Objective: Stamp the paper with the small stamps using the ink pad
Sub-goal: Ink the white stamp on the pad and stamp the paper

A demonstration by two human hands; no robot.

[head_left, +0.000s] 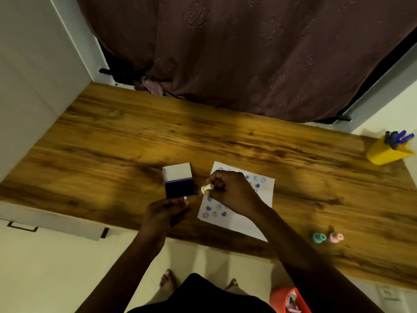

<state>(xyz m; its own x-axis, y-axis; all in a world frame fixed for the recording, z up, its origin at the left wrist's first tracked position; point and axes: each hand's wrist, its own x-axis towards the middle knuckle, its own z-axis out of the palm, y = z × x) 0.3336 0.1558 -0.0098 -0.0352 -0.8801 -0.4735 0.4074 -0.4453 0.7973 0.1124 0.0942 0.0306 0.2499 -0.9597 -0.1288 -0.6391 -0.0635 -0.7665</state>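
Observation:
A white sheet of paper (265, 195) with several blue stamp marks lies on the wooden desk (117, 141). Left of it sits the open ink pad (179, 189), dark blue, its white lid (177, 171) raised behind it. My right hand (232, 192) hovers over the paper's left part, fingers closed on a small cream stamp (206, 188) that sticks out toward the pad. My left hand (165, 208) rests at the pad's near edge, fingertips touching its front. Two more small stamps, a teal stamp (319, 237) and a pink stamp (335, 237), lie near the front right of the desk.
A yellow pen holder (385, 153) with blue pens stands at the far right of the desk. A dark curtain (248, 53) hangs behind. An orange bin (290, 300) sits on the floor below the desk's front edge, near my feet.

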